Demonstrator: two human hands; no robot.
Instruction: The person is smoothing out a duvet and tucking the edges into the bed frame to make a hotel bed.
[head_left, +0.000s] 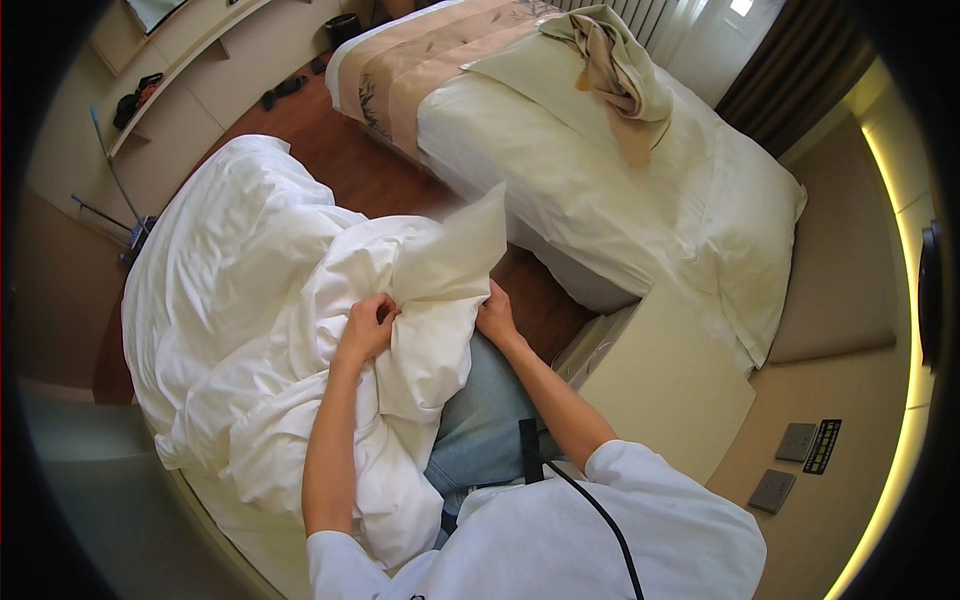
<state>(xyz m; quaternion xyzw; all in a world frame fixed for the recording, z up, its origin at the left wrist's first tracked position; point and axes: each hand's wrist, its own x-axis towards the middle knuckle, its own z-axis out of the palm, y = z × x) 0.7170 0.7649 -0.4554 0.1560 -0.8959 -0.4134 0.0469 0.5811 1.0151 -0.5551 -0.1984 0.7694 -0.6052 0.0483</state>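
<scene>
A large white duvet (247, 300) lies bunched in folds over the near bed (247, 536). My left hand (369, 327) pinches a fold of it, thumb and fingertips together. My right hand (496, 313) grips the right edge of the same raised portion, its fingertips partly hidden by the cloth. Between and beyond both hands, a corner of the white fabric stands up in a point. The gathered cloth hangs against my jeans (487, 412).
A nightstand (660, 390) stands to my right, between me and a second bed (555, 150) with a bunched beige cloth (611, 67) on it. Wall sockets (772, 491) are at right. A broom and dustpan (139, 232) lean by the left wall. Shoes (289, 86) lie on the wooden floor.
</scene>
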